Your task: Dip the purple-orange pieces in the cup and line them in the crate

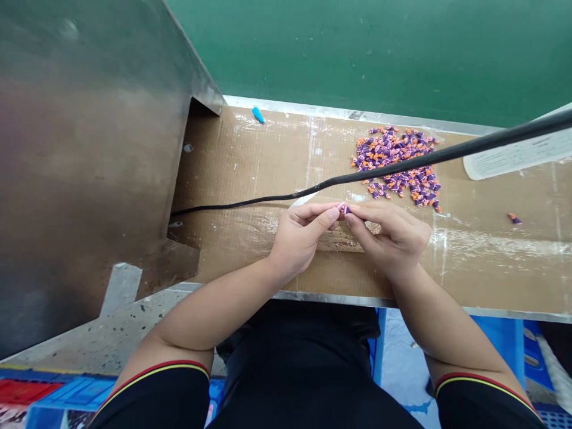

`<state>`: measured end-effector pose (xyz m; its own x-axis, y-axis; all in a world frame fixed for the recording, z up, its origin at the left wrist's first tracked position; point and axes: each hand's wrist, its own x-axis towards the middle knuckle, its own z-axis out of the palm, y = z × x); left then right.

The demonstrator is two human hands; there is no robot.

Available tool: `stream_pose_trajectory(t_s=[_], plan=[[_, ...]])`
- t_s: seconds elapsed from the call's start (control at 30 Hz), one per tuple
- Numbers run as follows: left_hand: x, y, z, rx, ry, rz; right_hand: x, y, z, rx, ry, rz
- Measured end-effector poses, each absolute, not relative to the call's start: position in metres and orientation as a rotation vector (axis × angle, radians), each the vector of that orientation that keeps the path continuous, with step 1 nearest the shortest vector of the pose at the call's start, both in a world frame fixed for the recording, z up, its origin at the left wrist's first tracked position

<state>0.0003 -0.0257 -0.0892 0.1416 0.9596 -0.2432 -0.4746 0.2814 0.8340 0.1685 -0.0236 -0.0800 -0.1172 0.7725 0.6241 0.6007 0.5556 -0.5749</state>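
Left hand (pixel 297 235) and right hand (pixel 395 232) pinched narrow, fingertips sharing a tiny pink-and-purple piece (pixel 346 210), probably for fine control. Held over the desk's (pixel 241 244) middle; pile (pixel 397 156) toward the far edge, presumably within short reach.

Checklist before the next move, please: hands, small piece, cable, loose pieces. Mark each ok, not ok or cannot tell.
1. Small piece held between the fingertips of the left hand and right hand: ok.
2. Small piece whole and properly formed: cannot tell; fingers partly cover it.
3. View of the pile unblocked: not ok; the cable crosses in front of it.
4. All purple-and-orange pieces in the pile: not ok; a lone piece lies to its right.
5. Blue piece apart from the pile: ok; it lies well to the left, near the board's far edge.
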Motion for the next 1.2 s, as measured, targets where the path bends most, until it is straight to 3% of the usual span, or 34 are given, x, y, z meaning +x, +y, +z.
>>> stream_pose_trajectory(t_s=[0.57, 1.2], plan=[[0.004, -0.038, -0.078, 1.138, 1.021, 1.440, 0.164, -0.035, -0.069, -1.054, -1.886, 0.001], [0.003, -0.039, -0.089, 0.908, 0.882, 1.218, 0.164, -0.030, -0.073, -1.073, -1.814, 0.027]])
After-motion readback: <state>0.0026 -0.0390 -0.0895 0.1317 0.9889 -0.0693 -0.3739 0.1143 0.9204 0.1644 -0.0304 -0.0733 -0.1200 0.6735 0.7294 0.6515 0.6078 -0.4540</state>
